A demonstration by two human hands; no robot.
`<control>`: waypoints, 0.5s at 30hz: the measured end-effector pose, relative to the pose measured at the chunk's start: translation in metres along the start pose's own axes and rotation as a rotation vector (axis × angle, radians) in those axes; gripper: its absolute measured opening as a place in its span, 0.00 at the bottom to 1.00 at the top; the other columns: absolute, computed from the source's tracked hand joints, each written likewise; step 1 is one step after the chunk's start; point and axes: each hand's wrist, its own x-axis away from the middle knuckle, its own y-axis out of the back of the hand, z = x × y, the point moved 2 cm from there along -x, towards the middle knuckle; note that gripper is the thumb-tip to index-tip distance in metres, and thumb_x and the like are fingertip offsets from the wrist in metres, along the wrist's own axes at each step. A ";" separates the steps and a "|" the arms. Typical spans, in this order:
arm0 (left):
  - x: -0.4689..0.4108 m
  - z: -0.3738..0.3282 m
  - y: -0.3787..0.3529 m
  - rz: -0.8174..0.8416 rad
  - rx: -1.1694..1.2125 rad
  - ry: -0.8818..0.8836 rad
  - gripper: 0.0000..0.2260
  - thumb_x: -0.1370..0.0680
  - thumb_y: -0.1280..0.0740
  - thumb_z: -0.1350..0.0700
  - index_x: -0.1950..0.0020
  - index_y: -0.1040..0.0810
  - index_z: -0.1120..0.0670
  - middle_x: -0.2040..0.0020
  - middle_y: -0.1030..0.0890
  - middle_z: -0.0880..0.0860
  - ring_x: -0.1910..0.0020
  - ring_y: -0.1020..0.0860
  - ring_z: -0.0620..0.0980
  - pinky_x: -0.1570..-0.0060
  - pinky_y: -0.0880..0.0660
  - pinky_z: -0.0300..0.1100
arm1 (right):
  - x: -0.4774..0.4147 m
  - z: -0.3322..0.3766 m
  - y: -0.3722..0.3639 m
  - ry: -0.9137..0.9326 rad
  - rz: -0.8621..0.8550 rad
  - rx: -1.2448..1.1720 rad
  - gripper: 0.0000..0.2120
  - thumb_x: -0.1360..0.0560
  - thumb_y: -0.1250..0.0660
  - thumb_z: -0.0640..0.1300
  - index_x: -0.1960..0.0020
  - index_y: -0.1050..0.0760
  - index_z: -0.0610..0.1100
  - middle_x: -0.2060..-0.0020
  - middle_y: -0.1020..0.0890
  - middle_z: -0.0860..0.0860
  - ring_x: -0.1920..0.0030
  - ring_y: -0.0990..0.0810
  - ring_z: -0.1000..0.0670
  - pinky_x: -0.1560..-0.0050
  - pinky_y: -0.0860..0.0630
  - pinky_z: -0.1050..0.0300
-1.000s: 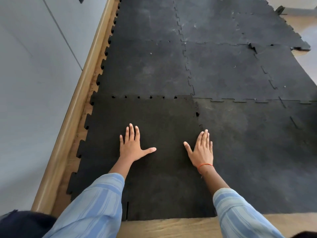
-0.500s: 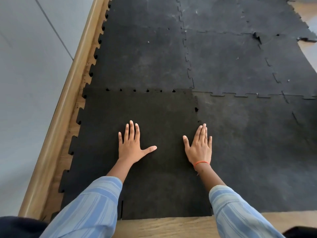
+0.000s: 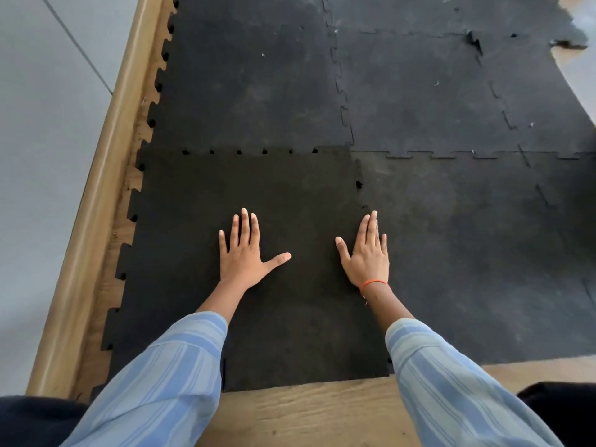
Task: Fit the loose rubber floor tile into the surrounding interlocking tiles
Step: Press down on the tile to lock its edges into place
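Loose black rubber floor tile (image 3: 258, 195) with toothed edges lies flat on the wooden floor (image 3: 309, 414), in the near left corner of the surrounding dark grey interlocking tiles (image 3: 451, 221). Small dark gaps show along its far seam and one on its right seam, so the teeth there look not fully seated, though the dark rubber makes this hard to judge. The left hand (image 3: 245, 253) lies palm down on the tile with fingers spread, gripping nothing. The right hand (image 3: 367, 253), with an orange thread at the wrist, lies flat and open over the tile's right seam, hiding that stretch. Blue striped sleeves (image 3: 167, 375) cover the tile's near left corner. A pale wooden skirting strip (image 3: 96, 201) runs along the left.
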 end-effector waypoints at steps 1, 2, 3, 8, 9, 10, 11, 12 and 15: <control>0.000 0.000 0.000 0.006 0.004 0.001 0.54 0.38 0.61 0.20 0.24 0.67 0.55 0.22 0.66 0.54 0.23 0.62 0.53 0.27 0.58 0.58 | 0.008 -0.003 0.000 0.005 -0.018 -0.005 0.36 0.20 0.50 0.59 0.23 0.56 0.38 0.22 0.54 0.44 0.23 0.49 0.46 0.23 0.50 0.49; 0.000 0.000 0.000 0.012 0.002 0.000 0.54 0.38 0.61 0.20 0.24 0.68 0.55 0.22 0.66 0.54 0.23 0.63 0.53 0.27 0.58 0.58 | 0.020 -0.006 -0.001 -0.017 -0.047 -0.012 0.34 0.20 0.50 0.57 0.24 0.54 0.38 0.22 0.51 0.43 0.23 0.47 0.46 0.23 0.49 0.49; -0.001 0.000 0.000 0.024 -0.003 -0.002 0.54 0.38 0.61 0.20 0.24 0.68 0.55 0.22 0.67 0.54 0.23 0.63 0.53 0.27 0.59 0.59 | 0.035 -0.009 -0.002 -0.069 -0.085 -0.029 0.32 0.20 0.49 0.56 0.24 0.50 0.37 0.23 0.47 0.42 0.24 0.45 0.44 0.24 0.46 0.49; 0.001 -0.002 0.004 0.057 0.007 -0.003 0.55 0.38 0.59 0.20 0.24 0.68 0.55 0.23 0.68 0.54 0.24 0.65 0.53 0.27 0.59 0.58 | 0.080 -0.016 -0.008 -0.229 -0.236 -0.091 0.26 0.20 0.41 0.51 0.29 0.36 0.34 0.36 0.28 0.37 0.37 0.29 0.37 0.35 0.31 0.44; 0.001 -0.002 0.005 0.064 0.009 -0.003 0.55 0.38 0.59 0.20 0.24 0.68 0.55 0.23 0.68 0.54 0.24 0.65 0.53 0.27 0.59 0.58 | 0.080 -0.016 -0.007 -0.239 -0.246 -0.100 0.26 0.21 0.40 0.51 0.30 0.35 0.34 0.38 0.27 0.36 0.39 0.29 0.37 0.36 0.30 0.44; 0.000 -0.002 0.006 0.076 0.011 -0.002 0.55 0.38 0.59 0.20 0.24 0.68 0.55 0.23 0.68 0.54 0.24 0.65 0.53 0.27 0.60 0.59 | 0.080 -0.015 -0.006 -0.256 -0.251 -0.119 0.26 0.21 0.40 0.51 0.31 0.34 0.34 0.40 0.27 0.36 0.40 0.29 0.37 0.36 0.31 0.44; 0.000 -0.003 0.008 0.088 0.011 -0.001 0.55 0.38 0.58 0.20 0.24 0.69 0.55 0.23 0.69 0.54 0.24 0.65 0.53 0.27 0.60 0.59 | 0.078 -0.014 -0.005 -0.273 -0.252 -0.141 0.26 0.21 0.39 0.52 0.32 0.34 0.34 0.40 0.27 0.37 0.41 0.29 0.38 0.36 0.31 0.44; 0.000 -0.003 0.009 0.098 0.010 0.001 0.55 0.38 0.58 0.20 0.24 0.69 0.55 0.23 0.69 0.54 0.24 0.66 0.53 0.27 0.60 0.59 | 0.077 -0.013 -0.005 -0.287 -0.254 -0.159 0.26 0.21 0.39 0.53 0.32 0.33 0.35 0.41 0.27 0.37 0.41 0.29 0.38 0.36 0.32 0.45; 0.000 -0.004 0.012 0.129 0.009 0.002 0.55 0.39 0.58 0.20 0.25 0.70 0.54 0.23 0.69 0.54 0.24 0.66 0.53 0.27 0.60 0.59 | 0.070 -0.012 -0.005 -0.363 -0.273 -0.241 0.23 0.21 0.40 0.52 0.34 0.31 0.35 0.42 0.27 0.38 0.41 0.30 0.39 0.37 0.34 0.47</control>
